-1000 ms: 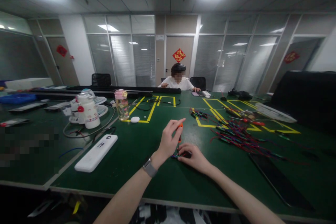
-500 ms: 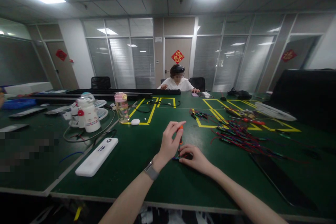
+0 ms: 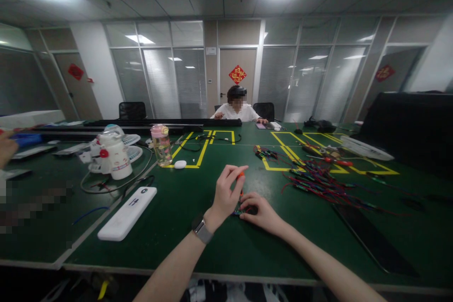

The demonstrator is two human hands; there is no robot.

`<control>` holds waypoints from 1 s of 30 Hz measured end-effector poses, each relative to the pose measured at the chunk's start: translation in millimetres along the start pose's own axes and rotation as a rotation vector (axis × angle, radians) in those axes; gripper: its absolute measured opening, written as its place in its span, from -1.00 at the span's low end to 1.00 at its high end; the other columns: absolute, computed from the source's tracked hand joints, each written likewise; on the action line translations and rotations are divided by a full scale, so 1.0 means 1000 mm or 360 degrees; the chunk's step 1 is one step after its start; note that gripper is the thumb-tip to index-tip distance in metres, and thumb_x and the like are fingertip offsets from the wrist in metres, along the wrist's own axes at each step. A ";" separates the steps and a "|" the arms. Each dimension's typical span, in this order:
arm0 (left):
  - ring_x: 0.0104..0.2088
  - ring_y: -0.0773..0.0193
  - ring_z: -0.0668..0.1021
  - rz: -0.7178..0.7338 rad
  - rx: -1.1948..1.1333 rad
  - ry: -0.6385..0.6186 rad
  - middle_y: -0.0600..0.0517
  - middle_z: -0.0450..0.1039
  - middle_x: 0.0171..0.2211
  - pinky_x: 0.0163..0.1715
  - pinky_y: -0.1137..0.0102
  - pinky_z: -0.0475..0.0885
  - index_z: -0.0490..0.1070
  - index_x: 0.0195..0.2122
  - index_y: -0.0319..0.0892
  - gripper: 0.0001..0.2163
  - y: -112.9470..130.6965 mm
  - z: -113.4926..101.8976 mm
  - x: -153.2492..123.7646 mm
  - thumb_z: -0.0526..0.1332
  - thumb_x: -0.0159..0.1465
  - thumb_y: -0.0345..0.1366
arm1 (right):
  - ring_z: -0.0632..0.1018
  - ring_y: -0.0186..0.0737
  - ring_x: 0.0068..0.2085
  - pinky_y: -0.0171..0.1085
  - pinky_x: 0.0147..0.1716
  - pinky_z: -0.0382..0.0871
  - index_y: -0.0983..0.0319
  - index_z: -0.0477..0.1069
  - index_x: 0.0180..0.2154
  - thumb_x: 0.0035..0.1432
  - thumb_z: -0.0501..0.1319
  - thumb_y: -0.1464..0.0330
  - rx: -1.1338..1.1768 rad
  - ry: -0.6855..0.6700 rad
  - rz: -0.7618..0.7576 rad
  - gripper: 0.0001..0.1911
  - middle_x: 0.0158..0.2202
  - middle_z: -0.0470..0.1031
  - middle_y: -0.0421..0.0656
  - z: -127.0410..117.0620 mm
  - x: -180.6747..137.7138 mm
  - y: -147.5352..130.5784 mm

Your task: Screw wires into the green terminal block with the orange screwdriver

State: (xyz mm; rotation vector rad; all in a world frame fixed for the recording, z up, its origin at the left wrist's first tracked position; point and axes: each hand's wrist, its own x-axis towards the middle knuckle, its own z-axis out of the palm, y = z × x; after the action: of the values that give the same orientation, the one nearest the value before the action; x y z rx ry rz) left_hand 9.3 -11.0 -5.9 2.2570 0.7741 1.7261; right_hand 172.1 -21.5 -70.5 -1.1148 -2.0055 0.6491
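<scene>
My left hand [image 3: 227, 189] is closed round the orange handle of a small screwdriver [image 3: 241, 177], which stands upright with its tip down. Under the tip a small green circuit board [image 3: 236, 213] lies on the table, mostly covered by my fingers. The fingers of my right hand [image 3: 260, 212] are pressed together at the board and the screwdriver's lower shaft. To the right spreads a heap of similar small boards with red and dark wires [image 3: 318, 181].
A white power bank-like block [image 3: 127, 214] lies left, behind it a white kettle-shaped bottle [image 3: 118, 155] and a pink-lidded bottle [image 3: 162, 144]. A dark flat panel [image 3: 375, 240] lies right. Across the green table [image 3: 198, 257] sits a person [image 3: 237, 111]; another person's hand [image 3: 7, 148] shows far left.
The view has shifted slightly, and the far-left person's hand has come further into view. My hands keep nearly the same pose at the screwdriver and board.
</scene>
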 end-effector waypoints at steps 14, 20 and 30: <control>-0.15 0.26 0.50 -0.0089 0.0072 0.0096 -0.08 0.42 -0.13 -0.12 0.36 0.42 0.28 0.13 -0.17 -0.70 -0.010 0.008 -0.011 -0.07 0.43 -0.34 | 0.52 -0.08 -0.09 -0.13 -0.04 0.37 0.22 0.59 -0.40 -0.07 0.38 0.51 -0.0062 -0.0011 0.0013 -0.88 -0.15 0.54 -0.07 -0.001 -0.001 -0.004; -0.12 0.24 0.51 -0.0164 0.0149 0.0204 -0.11 0.43 -0.08 -0.09 0.34 0.43 0.24 0.14 -0.19 -0.69 -0.016 0.009 -0.013 -0.06 0.42 -0.32 | 0.50 -0.06 -0.06 -0.10 -0.02 0.35 0.20 0.59 -0.38 -0.06 0.39 0.47 -0.0077 -0.0028 0.0027 -0.88 -0.12 0.53 -0.06 -0.002 -0.002 -0.004; -0.22 0.25 0.55 0.0071 0.0236 0.0195 -0.12 0.49 -0.18 -0.21 0.35 0.47 0.27 0.13 -0.21 -0.67 -0.026 0.005 -0.024 -0.10 0.41 -0.37 | 0.49 -0.03 -0.04 -0.08 -0.01 0.33 0.20 0.58 -0.37 -0.03 0.35 0.46 -0.0127 -0.0045 0.0049 -0.90 -0.10 0.53 -0.05 0.000 -0.002 -0.004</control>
State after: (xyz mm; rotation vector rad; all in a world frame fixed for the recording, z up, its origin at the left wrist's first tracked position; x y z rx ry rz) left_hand 2.6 -0.3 -39.0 2.2955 0.9120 1.9010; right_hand 171.4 -25.3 -68.6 -1.1917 -2.0578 0.6080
